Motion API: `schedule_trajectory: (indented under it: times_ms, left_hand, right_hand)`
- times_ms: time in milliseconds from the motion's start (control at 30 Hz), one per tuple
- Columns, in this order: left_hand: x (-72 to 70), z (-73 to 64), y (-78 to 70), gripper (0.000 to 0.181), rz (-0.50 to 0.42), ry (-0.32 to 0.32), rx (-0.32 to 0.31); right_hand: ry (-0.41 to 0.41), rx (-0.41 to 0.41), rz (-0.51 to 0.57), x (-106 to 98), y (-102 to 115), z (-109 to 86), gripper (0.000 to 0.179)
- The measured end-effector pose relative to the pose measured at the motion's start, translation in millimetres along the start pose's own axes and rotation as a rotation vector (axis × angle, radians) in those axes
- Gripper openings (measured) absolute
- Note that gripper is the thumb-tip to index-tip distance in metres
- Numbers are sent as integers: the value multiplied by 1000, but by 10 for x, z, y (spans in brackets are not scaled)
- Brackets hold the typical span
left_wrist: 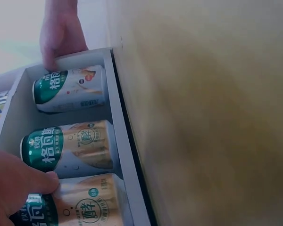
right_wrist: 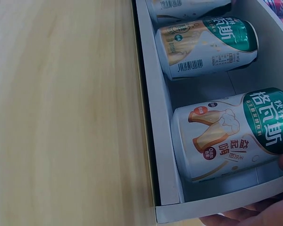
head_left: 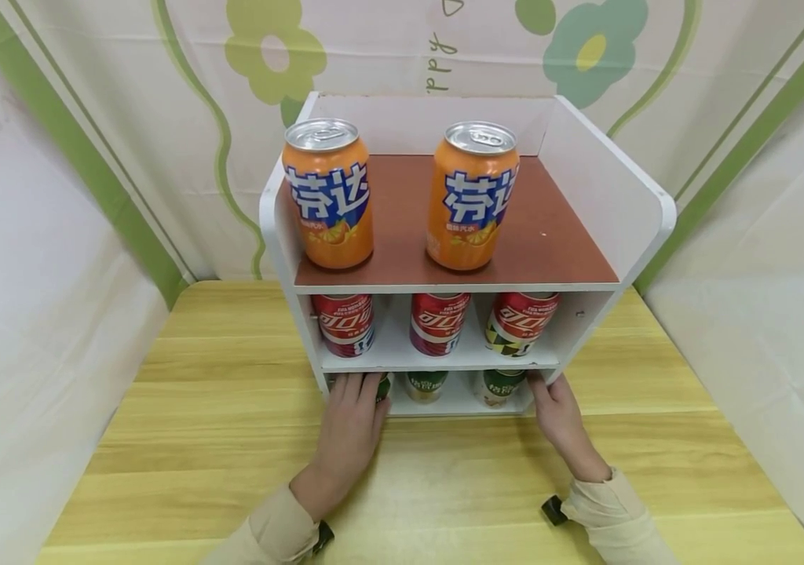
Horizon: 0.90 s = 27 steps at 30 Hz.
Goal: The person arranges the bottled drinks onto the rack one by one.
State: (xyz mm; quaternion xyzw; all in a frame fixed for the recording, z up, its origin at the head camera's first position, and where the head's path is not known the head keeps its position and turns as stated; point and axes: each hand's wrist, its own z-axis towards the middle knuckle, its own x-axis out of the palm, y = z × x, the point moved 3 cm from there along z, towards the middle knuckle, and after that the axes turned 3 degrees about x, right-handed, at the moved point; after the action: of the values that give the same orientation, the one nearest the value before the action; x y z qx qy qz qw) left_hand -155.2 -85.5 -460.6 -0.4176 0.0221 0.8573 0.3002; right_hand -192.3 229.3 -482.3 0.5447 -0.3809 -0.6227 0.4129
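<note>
A white three-tier shelf unit stands on the table. On its bottom tier is a row of white-and-green drink cans: a left can, a middle can and a right can. My left hand holds the left can, its thumb lying along the can's inner side in the left wrist view; the other fingers are partly hidden. At the lower right corner, my right hand grips the side panel, thumb inside and fingers outside, close to the right can.
Two orange soda cans, a left one and a right one, stand on the brown top tier. Three red cola cans fill the middle tier. Wooden table surrounds the unit; patterned fabric hangs behind and beside it.
</note>
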Motion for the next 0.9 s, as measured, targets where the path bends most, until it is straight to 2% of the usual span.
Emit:
schedule_trajectory:
  times_ms: [267,633,900]
  left_hand:
    - [27,29,16,51,211,-1,3]
    - [80,41,24,44,332,44,-54]
    - [93,55,-10,37,366,61,-83]
  right_hand:
    - [-11,-9,-3,-3,-7,-6,48]
    - [-15,-1,-15,-5,-16,-8,49]
    - [-17,2,-16,-6,-9,-13,48]
